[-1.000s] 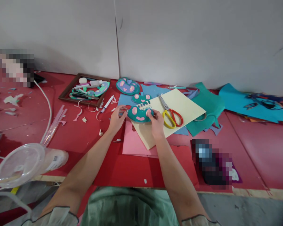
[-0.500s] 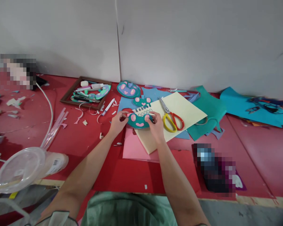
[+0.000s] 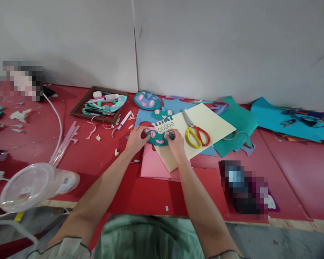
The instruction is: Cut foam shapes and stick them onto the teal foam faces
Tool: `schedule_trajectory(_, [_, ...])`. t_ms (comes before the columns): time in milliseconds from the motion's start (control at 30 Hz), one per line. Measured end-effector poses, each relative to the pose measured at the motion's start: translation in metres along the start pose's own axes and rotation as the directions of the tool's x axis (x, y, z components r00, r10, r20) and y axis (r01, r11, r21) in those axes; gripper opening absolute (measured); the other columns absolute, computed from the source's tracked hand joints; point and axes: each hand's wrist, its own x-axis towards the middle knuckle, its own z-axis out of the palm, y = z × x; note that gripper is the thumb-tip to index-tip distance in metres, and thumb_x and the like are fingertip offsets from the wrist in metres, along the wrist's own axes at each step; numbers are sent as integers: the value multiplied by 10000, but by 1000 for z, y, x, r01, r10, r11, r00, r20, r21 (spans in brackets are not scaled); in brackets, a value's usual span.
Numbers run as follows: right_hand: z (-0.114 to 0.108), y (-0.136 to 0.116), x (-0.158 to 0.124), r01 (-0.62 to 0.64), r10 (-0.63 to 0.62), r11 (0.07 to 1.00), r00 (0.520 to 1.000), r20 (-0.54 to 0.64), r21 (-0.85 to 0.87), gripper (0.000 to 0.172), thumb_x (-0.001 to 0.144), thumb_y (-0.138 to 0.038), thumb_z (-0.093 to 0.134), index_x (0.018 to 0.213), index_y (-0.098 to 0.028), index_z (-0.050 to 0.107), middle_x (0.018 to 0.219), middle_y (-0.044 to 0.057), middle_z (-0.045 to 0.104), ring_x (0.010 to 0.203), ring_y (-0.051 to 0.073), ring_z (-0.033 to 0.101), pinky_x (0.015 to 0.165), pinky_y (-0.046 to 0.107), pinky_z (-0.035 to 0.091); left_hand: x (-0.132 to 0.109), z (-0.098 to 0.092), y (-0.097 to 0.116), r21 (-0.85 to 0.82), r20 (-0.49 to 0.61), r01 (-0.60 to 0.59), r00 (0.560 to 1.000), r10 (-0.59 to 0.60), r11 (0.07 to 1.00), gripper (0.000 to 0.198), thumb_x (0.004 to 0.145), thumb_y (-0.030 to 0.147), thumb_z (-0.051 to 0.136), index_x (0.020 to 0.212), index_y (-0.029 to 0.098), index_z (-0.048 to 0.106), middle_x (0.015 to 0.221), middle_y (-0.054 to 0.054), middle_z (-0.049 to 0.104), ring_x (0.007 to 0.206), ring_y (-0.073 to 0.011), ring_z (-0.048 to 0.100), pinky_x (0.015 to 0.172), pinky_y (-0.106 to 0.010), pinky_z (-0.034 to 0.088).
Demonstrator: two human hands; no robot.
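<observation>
A dark green cutout with pink shapes (image 3: 159,138) lies between my two hands, over a cream sheet (image 3: 209,124). My left hand (image 3: 137,139) grips its left end, and my right hand (image 3: 175,141) grips its right end with the thumb on top. Small ovals are drawn on the cream sheet just behind the cutout. Another green piece with pink spots (image 3: 162,114) rests behind them, and a rounded green and purple piece (image 3: 147,100) is farther back. Scissors with yellow and red handles (image 3: 197,137) lie on the cream sheet, right of my right hand.
A brown tray (image 3: 78,110) holds pens and cut pieces. Green sheets (image 3: 239,120) and a blue sheet (image 3: 275,120) lie to the right. Pink sheets (image 3: 156,165) are under the cream one. A clear plastic cup (image 3: 67,181) lies at the left, and a blurred dark object (image 3: 240,190) at the right.
Both hands remain on the green cutout, and its grip areas have shifted slightly. The whole view has moved a little, with the table appearing slightly higher.
</observation>
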Motion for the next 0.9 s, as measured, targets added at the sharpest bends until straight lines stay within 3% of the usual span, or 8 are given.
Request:
schedule_trajectory(200, [-8, -2, 2, 45, -59, 993, 990, -127, -109, 123, 825, -275, 573, 848, -195, 663, 921, 74, 599, 784, 194, 563, 807, 363, 462, -1, -4, 6, 127, -80, -85, 992, 96, 988, 173, 824, 221, 630, 989, 187, 667, 960, -59, 628, 924, -205, 597, 888, -342, 448])
schedule_trajectory(300, [-6, -2, 3, 74, -81, 982, 996, -35, -172, 81, 802, -214, 587, 780, -192, 662, 805, 45, 591, 734, 192, 560, 776, 348, 461, -2, -1, 7, 199, 57, -162, 987, 153, 967, 120, 837, 236, 630, 942, 197, 674, 923, -49, 631, 925, -209, 593, 871, -345, 440])
schedule_trajectory(400, [-3, 1, 4, 72, -58, 971, 996, 67, -226, 68, 772, -177, 601, 733, -195, 654, 743, 37, 598, 715, 205, 567, 752, 351, 457, -2, 4, 6, 190, 210, -180, 968, 139, 965, 66, 818, 201, 647, 879, 189, 669, 878, -42, 626, 891, -201, 595, 840, -329, 446])
schedule_trajectory(533, [0, 6, 5, 59, -41, 969, 996, 80, -241, 75, 773, -189, 592, 726, -201, 649, 761, 52, 633, 736, 219, 590, 747, 354, 459, -1, 8, 4, 155, 242, -135, 966, 95, 979, 65, 807, 187, 648, 871, 188, 659, 868, -36, 623, 870, -190, 596, 852, -328, 447])
schedule_trajectory(700, [-1, 6, 5, 52, -35, 971, 996, 77, -232, 64, 758, -225, 594, 722, -201, 641, 779, 62, 650, 729, 218, 590, 743, 356, 458, 0, 8, 1, 35, 208, -67, 976, 58, 997, 47, 795, 195, 646, 841, 183, 648, 836, -26, 622, 823, -172, 591, 812, -305, 456])
schedule_trajectory(767, [-2, 5, 4, 41, -27, 979, 997, 74, -201, 82, 760, -266, 593, 731, -204, 639, 769, 61, 656, 723, 219, 589, 733, 355, 458, 0, 6, 0, -43, 129, -3, 992, 8, 999, 33, 820, 210, 610, 821, 181, 625, 815, -19, 620, 780, -154, 578, 759, -276, 458])
schedule_trajectory(900, [-4, 1, 4, -23, 22, 999, 1000, -16, -42, 211, 809, -387, 534, 791, -199, 627, 786, 61, 687, 747, 215, 610, 755, 354, 469, -1, 1, 0, -121, -77, 104, 991, -113, 987, 206, 877, 255, 515, 683, 188, 528, 706, 6, 581, 700, -130, 539, 703, -244, 435])
